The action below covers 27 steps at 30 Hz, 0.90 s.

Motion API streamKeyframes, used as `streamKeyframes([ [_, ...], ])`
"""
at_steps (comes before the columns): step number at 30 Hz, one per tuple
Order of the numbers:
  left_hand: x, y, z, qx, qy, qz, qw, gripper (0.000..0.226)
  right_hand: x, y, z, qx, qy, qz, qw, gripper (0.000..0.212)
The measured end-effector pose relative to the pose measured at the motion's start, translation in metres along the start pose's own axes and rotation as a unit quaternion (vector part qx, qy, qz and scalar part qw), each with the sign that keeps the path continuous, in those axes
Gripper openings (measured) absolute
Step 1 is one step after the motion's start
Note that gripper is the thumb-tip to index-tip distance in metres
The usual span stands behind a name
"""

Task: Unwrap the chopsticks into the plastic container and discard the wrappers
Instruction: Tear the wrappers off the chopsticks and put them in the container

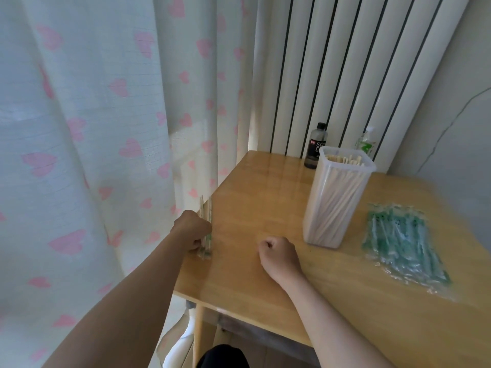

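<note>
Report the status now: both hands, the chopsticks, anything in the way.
Left hand grips chopstick pair upright, wrapper on lower end. Right hand fisted, empty, on table. Nothing between hands and plastic container.

Left hand [193, 231] grips upright chopsticks [206, 209]
Well left of the plastic container [335, 205]; the fisted right hand [279, 254] lies between them.

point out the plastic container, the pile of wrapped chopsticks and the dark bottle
plastic container [322, 229]: head view, on its lower front wall.
pile of wrapped chopsticks [398, 240]: head view, on the middle of the green wrappers.
dark bottle [316, 144]: head view, on its labelled body below the cap.
</note>
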<state>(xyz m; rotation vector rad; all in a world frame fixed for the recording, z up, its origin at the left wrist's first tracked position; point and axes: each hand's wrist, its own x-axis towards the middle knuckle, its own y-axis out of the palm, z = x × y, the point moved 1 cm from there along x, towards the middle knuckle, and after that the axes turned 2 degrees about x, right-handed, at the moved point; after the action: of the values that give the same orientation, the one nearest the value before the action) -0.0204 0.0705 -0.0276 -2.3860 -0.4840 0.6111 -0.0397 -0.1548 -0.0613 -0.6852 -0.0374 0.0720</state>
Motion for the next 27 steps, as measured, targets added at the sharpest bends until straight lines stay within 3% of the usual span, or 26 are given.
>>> streamKeyframes([
  [5,-0.027,0.0,-0.025,-0.188,0.008,0.079,0.979,0.008,-0.001,-0.001,-0.001,0.057,0.029,0.01,0.998,0.034],
  [7,-0.045,0.006,-0.039,-0.245,0.027,0.124,0.961,0.006,-0.003,-0.007,0.004,0.132,0.056,0.029,0.989,0.032],
  [10,-0.068,0.019,-0.059,-0.274,0.068,0.165,0.945,0.004,-0.011,-0.025,0.013,0.3,0.088,0.062,0.948,0.027],
  [13,-0.084,0.038,-0.074,-0.292,0.117,0.192,0.93,0.01,-0.018,-0.05,0.015,0.394,0.081,0.081,0.912,0.027],
  [18,-0.105,0.074,-0.093,-0.277,0.153,0.237,0.919,0.031,-0.031,-0.091,-0.002,0.386,0.057,0.071,0.918,0.01],
  [24,-0.12,0.097,-0.126,-0.365,0.157,0.201,0.895,0.007,-0.049,-0.129,-0.039,0.367,0.069,0.101,0.922,0.004],
  [27,-0.125,0.11,-0.138,-0.34,0.172,0.204,0.902,0.008,-0.055,-0.139,-0.053,0.355,0.062,0.111,0.926,0.014],
])
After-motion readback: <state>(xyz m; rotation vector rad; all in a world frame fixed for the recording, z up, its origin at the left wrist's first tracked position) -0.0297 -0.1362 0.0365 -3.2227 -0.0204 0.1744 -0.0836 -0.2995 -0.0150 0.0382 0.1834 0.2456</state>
